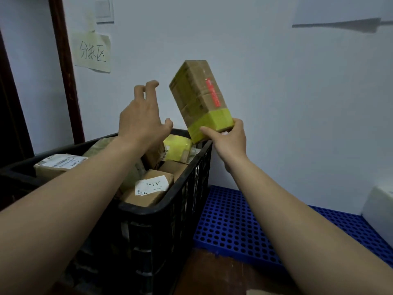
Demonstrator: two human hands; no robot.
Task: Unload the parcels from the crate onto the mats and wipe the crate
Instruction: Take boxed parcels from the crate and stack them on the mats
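Against the far wall at left, a black crate (180, 209) holds several parcels (148, 190). Right of it lies a blue mat (229, 226), with a white box (378, 211) at its right edge. Above the crate's far right corner, the right hand (228, 141) grips a tilted taped box (200, 96) by its lower end. The left hand (140, 122) hovers just left of it, fingers spread, holding nothing.

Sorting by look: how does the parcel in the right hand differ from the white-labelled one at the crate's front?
The held parcel stands tilted on end in the right hand; the labelled parcel lies label-up in the crate. The held parcel bears yellow tape; the labelled parcel, a white label. Both are brown cardboard.
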